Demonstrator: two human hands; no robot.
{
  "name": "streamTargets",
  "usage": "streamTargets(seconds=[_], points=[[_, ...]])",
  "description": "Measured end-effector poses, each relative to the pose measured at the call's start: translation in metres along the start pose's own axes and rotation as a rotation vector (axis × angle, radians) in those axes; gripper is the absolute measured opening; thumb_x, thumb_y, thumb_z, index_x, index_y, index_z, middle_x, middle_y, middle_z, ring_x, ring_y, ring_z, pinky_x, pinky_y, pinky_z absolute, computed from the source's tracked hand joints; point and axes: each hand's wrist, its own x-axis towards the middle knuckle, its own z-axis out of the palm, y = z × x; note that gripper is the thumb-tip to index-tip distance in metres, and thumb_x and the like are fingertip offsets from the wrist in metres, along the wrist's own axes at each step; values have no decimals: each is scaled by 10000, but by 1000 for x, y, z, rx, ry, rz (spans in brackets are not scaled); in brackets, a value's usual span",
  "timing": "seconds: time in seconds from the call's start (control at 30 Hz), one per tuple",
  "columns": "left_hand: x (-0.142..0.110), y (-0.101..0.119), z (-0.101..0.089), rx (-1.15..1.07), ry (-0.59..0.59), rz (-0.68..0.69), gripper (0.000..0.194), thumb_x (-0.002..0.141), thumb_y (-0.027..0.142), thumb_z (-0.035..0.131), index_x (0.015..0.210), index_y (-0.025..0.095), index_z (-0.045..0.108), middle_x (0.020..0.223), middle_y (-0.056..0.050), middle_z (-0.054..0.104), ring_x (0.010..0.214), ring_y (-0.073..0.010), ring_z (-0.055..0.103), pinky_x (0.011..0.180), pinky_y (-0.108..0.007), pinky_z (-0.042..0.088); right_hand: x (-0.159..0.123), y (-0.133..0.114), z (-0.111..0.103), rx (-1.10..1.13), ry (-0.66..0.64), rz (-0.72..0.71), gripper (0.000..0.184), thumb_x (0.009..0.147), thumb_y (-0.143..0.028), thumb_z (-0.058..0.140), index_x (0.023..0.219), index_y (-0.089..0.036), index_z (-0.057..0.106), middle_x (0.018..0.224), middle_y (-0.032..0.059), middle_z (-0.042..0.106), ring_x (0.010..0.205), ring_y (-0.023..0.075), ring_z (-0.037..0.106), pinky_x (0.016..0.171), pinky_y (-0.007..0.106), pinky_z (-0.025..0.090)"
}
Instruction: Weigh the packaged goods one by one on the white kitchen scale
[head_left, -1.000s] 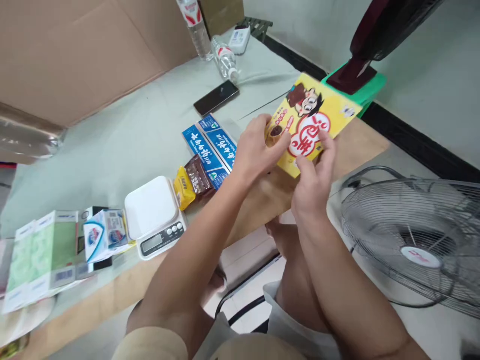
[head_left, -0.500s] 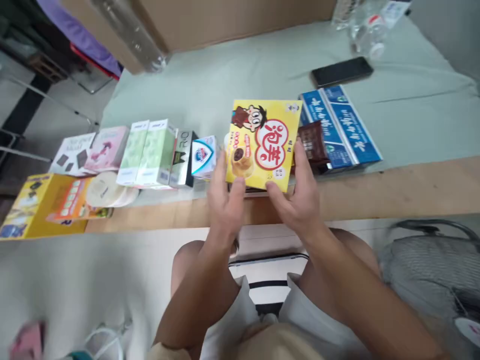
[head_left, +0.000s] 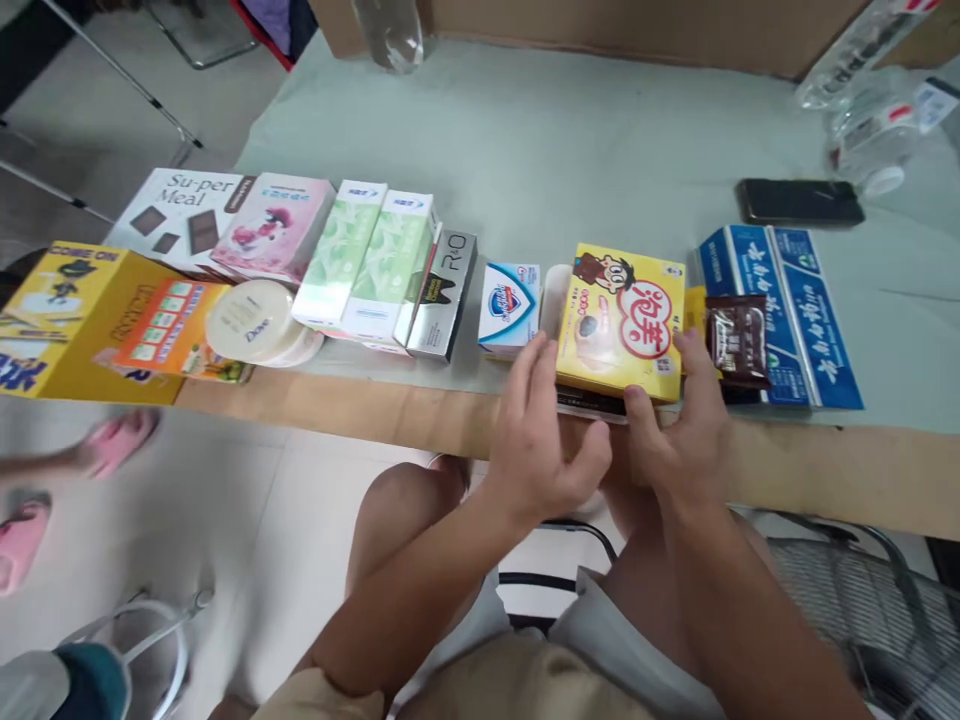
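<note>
A yellow cream puff box (head_left: 619,325) with a cartoon child on it lies on top of a dark-edged item (head_left: 592,403) at the table's front edge. My left hand (head_left: 541,445) is beside the box's left front corner, fingers stretched and thumb apart. My right hand (head_left: 684,435) has its thumb at the front edge and its fingers along the right side. Left of the box is a white and blue soap box (head_left: 510,305). To its right lie a brown sachet (head_left: 738,340) and two blue toothpaste boxes (head_left: 787,310).
Leftward stand a silver-black box (head_left: 444,295), green-white cartons (head_left: 367,260), a pink box (head_left: 274,225), a Su-per Meal box (head_left: 180,215), a Dove tub (head_left: 251,320), an orange pack (head_left: 169,325) and a yellow box (head_left: 82,320). A phone (head_left: 800,203) and clear bottle (head_left: 874,135) are at the right rear.
The yellow box, held up between both hands before, has come down onto the item at the table's front. My left hand's fingers have loosened from it. The camera view has shifted.
</note>
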Motion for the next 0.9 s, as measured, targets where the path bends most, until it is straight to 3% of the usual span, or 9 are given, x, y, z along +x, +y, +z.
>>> streamTargets(seconds=[0.1,0.2,0.3,0.37,0.5,0.63,0.73,0.83,0.9], points=[[-6,2,0,-19,-123,-11,771,977,438,524,1618,101,260,1633,-292,415,1561,-384,425,1222,-578,468,-4,-2,5,-33,-71,24,663,912,-514,672,1505,-245,548,1556,169,576,1477,395,533,1189,640,469],[-9,5,4,-88,-118,41,812,940,466,543,1609,95,272,1625,-296,430,1583,-417,381,1238,-646,426,-9,-2,8,-29,-26,-8,648,907,-467,714,1500,-251,567,1556,170,578,1491,404,520,1192,660,462],[-5,9,8,-184,-26,126,777,916,457,546,1576,107,335,1576,-275,496,1556,-423,424,1242,-656,419,-11,-3,6,-5,72,-89,666,932,-389,735,1559,-321,521,1594,131,559,1536,414,471,1198,708,441],[1,11,4,-252,43,202,715,925,429,530,1549,120,368,1536,-255,537,1518,-389,487,1227,-604,464,-9,-7,1,30,141,-130,706,930,-337,756,1580,-394,487,1669,73,482,1556,422,440,1198,718,435],[18,0,-25,-276,227,304,585,973,449,490,1471,142,476,1450,-211,593,1454,-319,563,1209,-489,511,10,-31,-7,95,235,-214,724,903,-294,791,1550,-465,514,1645,-22,513,1551,436,440,1211,733,404],[31,-40,-68,-180,546,161,423,1028,439,460,1367,217,579,1377,-136,601,1414,-319,569,1254,-554,433,38,-81,5,147,213,-313,736,849,-393,837,1526,-461,556,1579,5,588,1504,444,503,1230,711,417],[32,-75,-92,-155,705,-29,411,1052,499,446,1338,248,602,1399,-117,568,1435,-324,526,1277,-566,380,58,-126,35,107,91,-291,681,898,-442,779,1540,-396,558,1557,72,609,1506,418,510,1231,687,442],[30,-94,-104,-154,764,-199,472,1057,593,412,1360,275,585,1454,-105,540,1483,-300,478,1309,-533,333,74,-163,78,100,-38,-229,601,893,-490,750,1452,-291,650,1553,137,604,1503,421,513,1218,657,469],[28,-97,-108,-187,736,-270,540,1059,616,390,1421,243,540,1540,-127,484,1530,-299,432,1325,-530,309,81,-178,105,84,-133,-168,600,869,-496,748,1425,-287,663,1586,138,573,1511,431,497,1196,663,482]])
